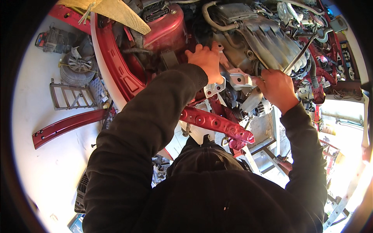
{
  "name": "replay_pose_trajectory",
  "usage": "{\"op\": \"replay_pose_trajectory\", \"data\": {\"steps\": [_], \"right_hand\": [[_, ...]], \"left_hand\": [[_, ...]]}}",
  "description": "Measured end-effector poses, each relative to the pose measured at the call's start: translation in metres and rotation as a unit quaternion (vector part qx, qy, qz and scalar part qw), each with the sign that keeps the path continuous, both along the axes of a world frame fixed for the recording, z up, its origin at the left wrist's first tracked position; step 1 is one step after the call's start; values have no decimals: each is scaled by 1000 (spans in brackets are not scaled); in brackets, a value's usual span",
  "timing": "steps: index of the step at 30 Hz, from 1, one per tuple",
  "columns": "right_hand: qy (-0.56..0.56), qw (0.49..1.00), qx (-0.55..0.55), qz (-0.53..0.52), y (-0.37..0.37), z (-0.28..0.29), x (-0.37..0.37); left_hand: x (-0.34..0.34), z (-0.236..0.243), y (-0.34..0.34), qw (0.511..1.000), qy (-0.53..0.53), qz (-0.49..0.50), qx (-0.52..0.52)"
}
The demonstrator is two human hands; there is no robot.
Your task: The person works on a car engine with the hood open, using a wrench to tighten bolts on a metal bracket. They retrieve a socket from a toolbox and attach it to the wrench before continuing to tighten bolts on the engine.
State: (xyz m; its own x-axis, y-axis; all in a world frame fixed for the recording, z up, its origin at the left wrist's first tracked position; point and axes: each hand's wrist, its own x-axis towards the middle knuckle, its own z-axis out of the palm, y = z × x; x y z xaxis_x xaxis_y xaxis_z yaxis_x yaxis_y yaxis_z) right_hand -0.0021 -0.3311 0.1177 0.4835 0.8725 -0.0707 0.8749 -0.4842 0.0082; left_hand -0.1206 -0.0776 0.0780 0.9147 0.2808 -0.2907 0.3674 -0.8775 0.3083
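A silver engine mount bracket (238, 79) with bolt holes lies between my hands, at the side of the engine (268, 39). My left hand (204, 62) reaches over its left part, fingers curled toward the far side and the thumb at the near plate. Most of what that palm covers is hidden. At the bracket's right end, my right hand (276, 88) is closed, with its fingertips against the metal. A slim metal bar (301, 54) slants away just beyond the right hand; whether they touch, I cannot tell.
Red body panel (120, 62) edges the bay on the left. A red crossmember (217, 123) runs below my hands, near my body. A yellowish board (120, 15) juts in at the upper left. A wheel (79, 64) and a metal frame (72, 95) lie on the floor.
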Motion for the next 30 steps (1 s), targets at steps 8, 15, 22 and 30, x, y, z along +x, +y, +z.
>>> {"op": "replay_pose_trajectory", "data": {"steps": [8, 15, 22, 30], "right_hand": [[-20, 998, -53, -3, 3, -2, 3], [19, 995, 56, 79, 1, 1, 8], [78, 993, 68, 64, 0, 5, 12], [76, 994, 73, 21, -4, 7, 19]], "left_hand": [[0, -7, -2, 999, -10, 1, 36], [1, -11, -2, 999, -13, -3, 46], [-2, -1, -1, 1000, 1, -5, 27], [7, 5, 7, 999, -6, 27, -16]]}}
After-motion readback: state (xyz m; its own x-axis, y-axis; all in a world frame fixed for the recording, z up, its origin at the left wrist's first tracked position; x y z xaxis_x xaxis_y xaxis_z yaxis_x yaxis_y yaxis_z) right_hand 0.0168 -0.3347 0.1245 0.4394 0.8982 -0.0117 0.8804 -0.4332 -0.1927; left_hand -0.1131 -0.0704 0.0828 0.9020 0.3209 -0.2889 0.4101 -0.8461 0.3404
